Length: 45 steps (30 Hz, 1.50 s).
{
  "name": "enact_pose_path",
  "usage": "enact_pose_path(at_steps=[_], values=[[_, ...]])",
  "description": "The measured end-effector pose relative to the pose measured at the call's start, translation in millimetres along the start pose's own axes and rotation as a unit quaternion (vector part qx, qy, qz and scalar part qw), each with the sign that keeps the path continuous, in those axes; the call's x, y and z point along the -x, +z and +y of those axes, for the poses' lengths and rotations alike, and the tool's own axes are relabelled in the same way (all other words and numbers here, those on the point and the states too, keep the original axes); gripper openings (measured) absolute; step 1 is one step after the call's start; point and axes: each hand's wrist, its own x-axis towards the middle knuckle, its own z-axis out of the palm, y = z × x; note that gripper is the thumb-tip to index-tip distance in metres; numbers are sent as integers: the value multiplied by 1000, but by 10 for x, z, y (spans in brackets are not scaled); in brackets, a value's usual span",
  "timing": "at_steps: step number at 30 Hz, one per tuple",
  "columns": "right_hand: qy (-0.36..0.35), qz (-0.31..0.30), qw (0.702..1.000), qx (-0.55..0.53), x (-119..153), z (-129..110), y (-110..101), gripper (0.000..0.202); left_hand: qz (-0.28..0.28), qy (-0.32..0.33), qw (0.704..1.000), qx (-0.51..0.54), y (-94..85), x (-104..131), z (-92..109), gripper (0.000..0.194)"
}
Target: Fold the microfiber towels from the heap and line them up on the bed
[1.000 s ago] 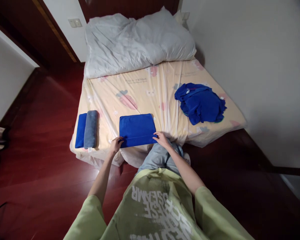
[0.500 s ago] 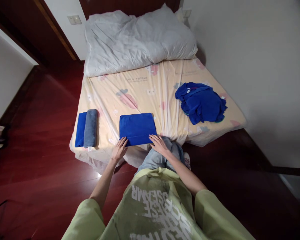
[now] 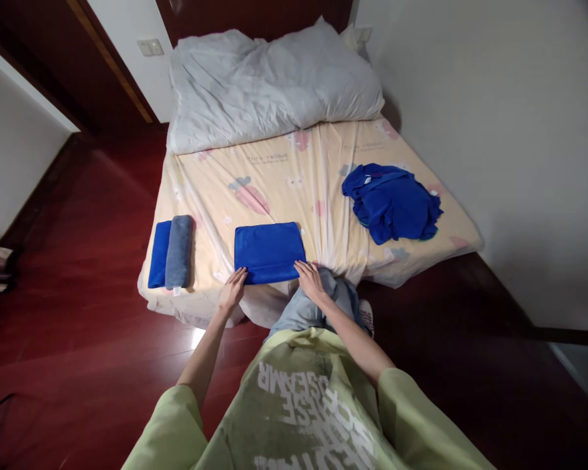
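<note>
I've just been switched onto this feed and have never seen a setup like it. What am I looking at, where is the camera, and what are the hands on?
There's no machine here: you see a person's own bare left hand and right hand. The camera is worn on the head and looks forward and down, so the green shirt fills the bottom of the view.

The surface is a bed with a patterned sheet. Both hands rest at the near corners of a flat blue cloth; whether they pinch or just press it, I can't tell. To the left, a grey bundle lies beside a smaller-looking blue piece. To the right is a rumpled blue heap. A white duvet lies across the far end.
</note>
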Motion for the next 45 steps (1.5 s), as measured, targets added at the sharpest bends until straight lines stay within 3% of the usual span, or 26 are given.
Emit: enact_pose_path(at_steps=[6, 11, 16, 21, 35, 45], values=[[32, 81, 991, -99, -16, 107, -41, 50, 60, -66, 986, 141, -91, -104, -84, 58], [89, 118, 968, -202, -84, 161, -35, 52, 90, -116, 967, 207, -177, -166, -135, 43], [149, 147, 940, -268, -167, 210, 57, 34, 133, -181, 933, 280, -90, -198, -166, 37], [212, 172, 929, -249, -178, 272, 122, 20, 169, -209, 901, 340, -19, -260, -173, 39], [265, 188, 903, -280, -298, 282, 152, 44, 211, -275, 891, 292, -38, -365, -219, 46], [261, 183, 908, -271, -306, 277, 83, 41, 219, -302, 883, 286, -56, -409, -215, 45]])
